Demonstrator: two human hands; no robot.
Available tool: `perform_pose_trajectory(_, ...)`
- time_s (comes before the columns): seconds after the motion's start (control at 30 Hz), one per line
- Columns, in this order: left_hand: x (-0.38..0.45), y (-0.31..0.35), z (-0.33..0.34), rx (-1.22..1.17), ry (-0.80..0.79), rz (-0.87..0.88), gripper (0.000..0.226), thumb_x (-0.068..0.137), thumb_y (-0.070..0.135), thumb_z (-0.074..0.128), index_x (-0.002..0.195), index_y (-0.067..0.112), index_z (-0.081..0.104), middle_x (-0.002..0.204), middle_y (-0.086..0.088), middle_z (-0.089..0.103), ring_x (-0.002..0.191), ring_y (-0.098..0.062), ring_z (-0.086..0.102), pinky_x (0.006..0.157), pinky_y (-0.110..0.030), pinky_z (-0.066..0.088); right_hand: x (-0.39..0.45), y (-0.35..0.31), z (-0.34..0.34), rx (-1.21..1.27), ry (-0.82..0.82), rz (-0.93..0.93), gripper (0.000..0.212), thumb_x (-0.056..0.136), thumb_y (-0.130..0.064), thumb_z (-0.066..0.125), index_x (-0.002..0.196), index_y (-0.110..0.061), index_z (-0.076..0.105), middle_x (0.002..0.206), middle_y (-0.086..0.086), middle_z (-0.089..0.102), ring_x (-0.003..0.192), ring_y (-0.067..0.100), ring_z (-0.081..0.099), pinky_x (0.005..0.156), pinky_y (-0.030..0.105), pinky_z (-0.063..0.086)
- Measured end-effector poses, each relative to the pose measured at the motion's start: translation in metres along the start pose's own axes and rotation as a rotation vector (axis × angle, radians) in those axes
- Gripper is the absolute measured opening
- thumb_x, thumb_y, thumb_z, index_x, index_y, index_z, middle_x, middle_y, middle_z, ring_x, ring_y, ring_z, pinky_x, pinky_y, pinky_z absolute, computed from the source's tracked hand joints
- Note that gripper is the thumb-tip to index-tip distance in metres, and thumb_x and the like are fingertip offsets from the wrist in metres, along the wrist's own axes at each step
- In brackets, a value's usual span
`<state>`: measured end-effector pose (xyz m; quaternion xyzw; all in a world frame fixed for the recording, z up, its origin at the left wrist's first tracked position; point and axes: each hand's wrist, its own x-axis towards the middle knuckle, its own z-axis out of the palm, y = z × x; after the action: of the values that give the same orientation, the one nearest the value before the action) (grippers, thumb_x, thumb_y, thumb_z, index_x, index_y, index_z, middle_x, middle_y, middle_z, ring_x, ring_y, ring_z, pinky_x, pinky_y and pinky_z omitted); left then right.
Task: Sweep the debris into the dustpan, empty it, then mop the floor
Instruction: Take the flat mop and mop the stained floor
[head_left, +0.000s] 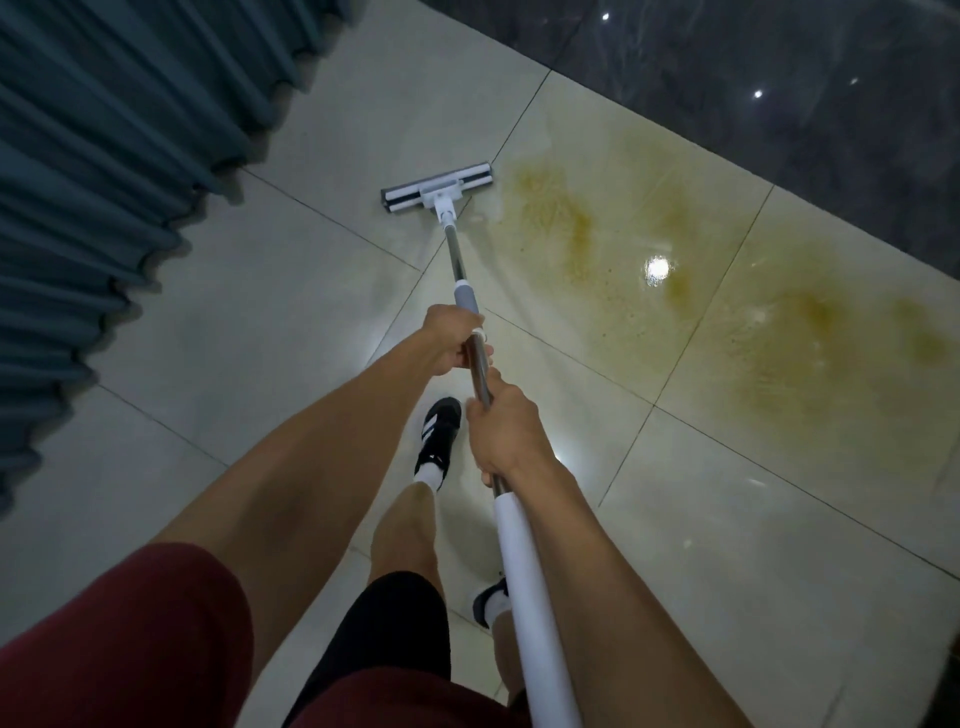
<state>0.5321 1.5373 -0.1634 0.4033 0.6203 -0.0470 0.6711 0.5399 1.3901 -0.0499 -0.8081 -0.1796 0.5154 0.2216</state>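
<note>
A flat mop with a grey and white head (436, 193) lies on the pale tiled floor (291, 291), just left of a wide yellowish wet stain (737, 332). Its metal and white handle (457, 254) runs back toward me. My left hand (452, 340) grips the handle just below the grey sleeve. Lower down, my right hand (506, 434) holds the metal part above the white tube. No dustpan or broom is in view.
Blue pleated curtains (104, 171) hang along the left side. A dark glossy floor band (779, 93) runs across the top right. My feet in black and white shoes (439, 436) stand under the handle.
</note>
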Motion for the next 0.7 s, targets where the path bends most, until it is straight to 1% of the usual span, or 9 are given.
perform_pose_trajectory(0.13, 0.040, 0.056, -0.019, 0.005, -0.013, -0.003, 0.024, 0.097, 0.009, 0.059, 0.117, -0.005, 0.056, 0.088, -0.019, 0.061, 0.059, -0.028, 0.067, 0.053, -0.037, 0.056, 0.054, -0.049, -0.006, 0.009, 0.001, 0.028, 0.049, 0.105, -0.025, 0.042, 0.152, -0.022, 0.034, 0.115, 0.017, 0.065, 0.086, 0.034, 0.064, 0.081, 0.047, 0.059)
perform_pose_trajectory(0.2, 0.063, 0.087, -0.032, 0.013, -0.003, 0.006, 0.029, 0.098, 0.010, 0.059, 0.121, -0.007, 0.055, 0.087, -0.019, 0.061, 0.058, -0.027, 0.066, 0.055, -0.038, 0.057, 0.082, -0.076, -0.008, 0.011, -0.003, 0.029, 0.051, 0.105, -0.025, 0.043, 0.155, -0.023, 0.032, 0.117, 0.015, 0.064, 0.092, 0.035, 0.066, 0.080, 0.044, 0.059)
perform_pose_trajectory(0.23, 0.074, 0.103, -0.039, 0.019, 0.002, 0.012, 0.031, 0.098, 0.010, 0.059, 0.123, -0.009, 0.055, 0.087, -0.019, 0.061, 0.058, -0.027, 0.066, 0.056, -0.038, 0.057, 0.097, -0.091, -0.008, 0.010, 0.000, 0.032, 0.052, 0.105, -0.026, 0.043, 0.155, -0.024, 0.031, 0.116, 0.013, 0.064, 0.089, 0.031, 0.066, 0.073, 0.037, 0.058)
perform_pose_trajectory(0.3, 0.094, 0.134, -0.053, 0.040, 0.013, 0.023, 0.033, 0.098, 0.010, 0.059, 0.124, -0.009, 0.055, 0.086, -0.019, 0.063, 0.058, -0.027, 0.067, 0.057, -0.038, 0.057, 0.126, -0.119, -0.007, 0.042, 0.010, 0.051, 0.051, 0.105, -0.026, 0.043, 0.155, -0.026, 0.032, 0.102, 0.005, 0.062, 0.070, 0.019, 0.062, 0.048, 0.019, 0.048)
perform_pose_trajectory(0.33, 0.104, 0.149, -0.059, 0.051, 0.020, 0.027, 0.032, 0.098, 0.011, 0.060, 0.123, -0.008, 0.056, 0.088, -0.019, 0.064, 0.060, -0.026, 0.068, 0.057, -0.038, 0.058, 0.140, -0.133, -0.006, 0.063, 0.017, 0.062, 0.050, 0.105, -0.026, 0.043, 0.154, -0.027, 0.033, 0.095, 0.002, 0.060, 0.063, 0.016, 0.059, 0.037, 0.016, 0.040)
perform_pose_trajectory(0.4, 0.121, 0.175, -0.071, 0.060, 0.041, 0.032, 0.031, 0.098, 0.014, 0.060, 0.122, -0.006, 0.057, 0.091, -0.020, 0.065, 0.061, -0.025, 0.069, 0.056, -0.037, 0.058, 0.164, -0.157, -0.005, 0.081, 0.031, 0.064, 0.050, 0.105, -0.026, 0.044, 0.154, -0.028, 0.033, 0.089, 0.001, 0.057, 0.056, 0.015, 0.057, 0.030, 0.013, 0.033)
perform_pose_trajectory(0.5, 0.138, 0.196, -0.082, 0.077, 0.043, 0.042, 0.029, 0.098, 0.014, 0.061, 0.119, -0.005, 0.058, 0.093, -0.020, 0.066, 0.057, -0.024, 0.069, 0.050, -0.033, 0.056, 0.184, -0.178, -0.004, 0.128, 0.035, 0.097, 0.048, 0.104, -0.023, 0.043, 0.151, -0.030, 0.036, 0.083, 0.004, 0.058, 0.048, 0.019, 0.056, 0.030, 0.016, 0.038)
perform_pose_trajectory(0.57, 0.141, 0.193, -0.082, 0.068, 0.050, 0.047, 0.027, 0.097, 0.013, 0.062, 0.117, -0.005, 0.059, 0.091, -0.020, 0.066, 0.057, -0.025, 0.069, 0.052, -0.033, 0.057, 0.181, -0.182, -0.004, 0.163, 0.044, 0.121, 0.048, 0.103, -0.022, 0.043, 0.150, -0.032, 0.038, 0.084, 0.007, 0.061, 0.048, 0.021, 0.058, 0.034, 0.020, 0.042)
perform_pose_trajectory(0.7, 0.131, 0.166, -0.080, 0.056, 0.051, 0.048, 0.026, 0.097, 0.012, 0.061, 0.117, -0.004, 0.059, 0.087, -0.019, 0.065, 0.058, -0.026, 0.068, 0.053, -0.035, 0.057, 0.159, -0.165, 0.009, 0.136, 0.056, 0.091, 0.046, 0.103, -0.019, 0.043, 0.149, -0.024, 0.043, 0.106, 0.013, 0.064, 0.071, 0.027, 0.064, 0.046, 0.027, 0.051)
